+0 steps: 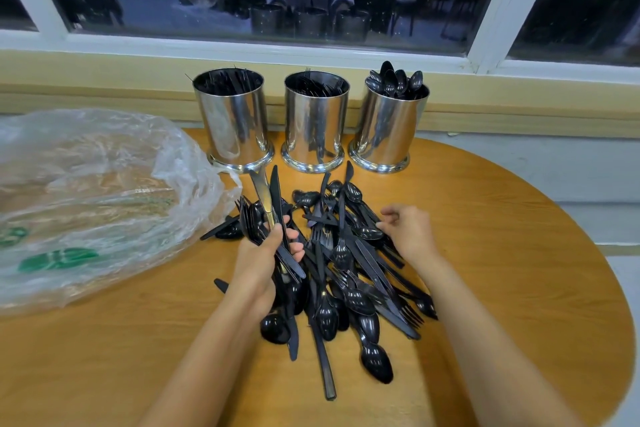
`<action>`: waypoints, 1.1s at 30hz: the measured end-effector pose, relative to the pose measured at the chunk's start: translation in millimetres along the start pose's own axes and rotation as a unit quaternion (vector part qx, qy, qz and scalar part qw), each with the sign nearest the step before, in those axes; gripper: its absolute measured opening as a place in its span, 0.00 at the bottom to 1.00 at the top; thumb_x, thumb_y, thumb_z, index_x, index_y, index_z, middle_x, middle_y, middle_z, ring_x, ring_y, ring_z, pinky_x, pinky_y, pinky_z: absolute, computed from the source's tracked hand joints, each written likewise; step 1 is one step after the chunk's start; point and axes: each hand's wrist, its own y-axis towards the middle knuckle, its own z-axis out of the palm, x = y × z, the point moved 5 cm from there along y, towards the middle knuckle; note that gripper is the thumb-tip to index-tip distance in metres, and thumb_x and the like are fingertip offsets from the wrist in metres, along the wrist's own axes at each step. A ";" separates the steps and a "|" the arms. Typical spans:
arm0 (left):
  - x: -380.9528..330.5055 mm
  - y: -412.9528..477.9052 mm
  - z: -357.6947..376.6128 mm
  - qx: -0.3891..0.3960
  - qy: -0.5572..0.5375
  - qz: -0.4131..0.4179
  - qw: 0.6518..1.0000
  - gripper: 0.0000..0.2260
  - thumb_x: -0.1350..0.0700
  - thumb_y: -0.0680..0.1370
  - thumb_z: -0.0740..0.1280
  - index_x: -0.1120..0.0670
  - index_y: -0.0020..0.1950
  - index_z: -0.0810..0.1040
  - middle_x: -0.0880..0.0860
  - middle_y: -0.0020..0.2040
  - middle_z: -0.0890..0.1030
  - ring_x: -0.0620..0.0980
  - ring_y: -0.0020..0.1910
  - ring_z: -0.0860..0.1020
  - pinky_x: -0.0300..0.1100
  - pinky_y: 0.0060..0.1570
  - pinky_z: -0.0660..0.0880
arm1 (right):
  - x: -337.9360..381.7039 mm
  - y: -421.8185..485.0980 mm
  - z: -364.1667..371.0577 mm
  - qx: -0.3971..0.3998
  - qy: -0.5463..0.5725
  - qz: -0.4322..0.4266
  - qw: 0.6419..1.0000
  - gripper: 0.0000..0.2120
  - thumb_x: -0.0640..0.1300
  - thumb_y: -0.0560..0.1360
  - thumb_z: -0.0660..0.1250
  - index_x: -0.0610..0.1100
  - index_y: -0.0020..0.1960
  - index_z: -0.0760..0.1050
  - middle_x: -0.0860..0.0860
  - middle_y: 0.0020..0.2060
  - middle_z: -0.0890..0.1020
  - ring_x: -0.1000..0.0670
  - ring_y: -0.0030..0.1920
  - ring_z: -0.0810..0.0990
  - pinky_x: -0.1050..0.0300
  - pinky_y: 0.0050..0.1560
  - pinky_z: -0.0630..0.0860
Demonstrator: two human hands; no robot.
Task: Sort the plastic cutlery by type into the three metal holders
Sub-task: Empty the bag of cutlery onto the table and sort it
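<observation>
Cutlery pile [346, 274], L hand [263, 256] gripping knives [275, 199], bag [90, 191] print unreadable

Left grip [266, 255] tight, right grip [410, 230] slack.

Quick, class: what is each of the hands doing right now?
Left hand: grips a bundle of black cutlery.
Right hand: open, loosely curled over the pile, holding nothing.
</observation>
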 end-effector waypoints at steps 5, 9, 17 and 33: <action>2.6 -1.8 2.9 0.017 -0.015 -0.020 1.000 0.10 0.59 0.83 0.60 0.60 0.58 0.78 0.53 0.37 0.80 0.50 0.33 0.78 0.45 0.43 0.80 | -3.5 12.1 4.0 0.014 -0.019 0.013 1.000 0.08 0.38 0.76 0.69 0.42 0.55 0.78 0.48 0.42 0.81 0.48 0.48 0.81 0.56 0.49 0.76; 2.3 -2.6 4.9 0.023 -0.029 -0.025 0.999 0.10 0.59 0.83 0.60 0.61 0.60 0.78 0.53 0.38 0.79 0.50 0.34 0.78 0.46 0.45 0.79 | 18.5 -2.6 -17.8 -0.077 -0.036 -0.020 0.996 0.03 0.45 0.78 0.67 0.46 0.50 0.77 0.57 0.35 0.75 0.57 0.33 0.74 0.62 0.31 0.69; 3.0 -4.4 11.7 0.033 -0.010 -0.023 0.999 0.11 0.54 0.82 0.62 0.57 0.58 0.79 0.51 0.39 0.80 0.48 0.37 0.80 0.45 0.50 0.79 | 76.3 -77.5 3.3 0.086 0.347 -0.037 0.933 0.04 0.40 0.78 0.66 0.46 0.50 0.79 0.51 0.33 0.80 0.57 0.26 0.73 0.67 0.28 0.70; 3.9 -2.1 7.8 0.018 -0.053 -0.035 0.998 0.09 0.52 0.77 0.69 0.57 0.49 0.84 0.52 0.40 0.83 0.52 0.47 0.81 0.53 0.58 0.77 | 90.3 -118.0 42.1 0.051 0.227 -0.187 0.954 0.05 0.40 0.73 0.73 0.47 0.48 0.83 0.59 0.37 0.79 0.56 0.40 0.75 0.68 0.42 0.72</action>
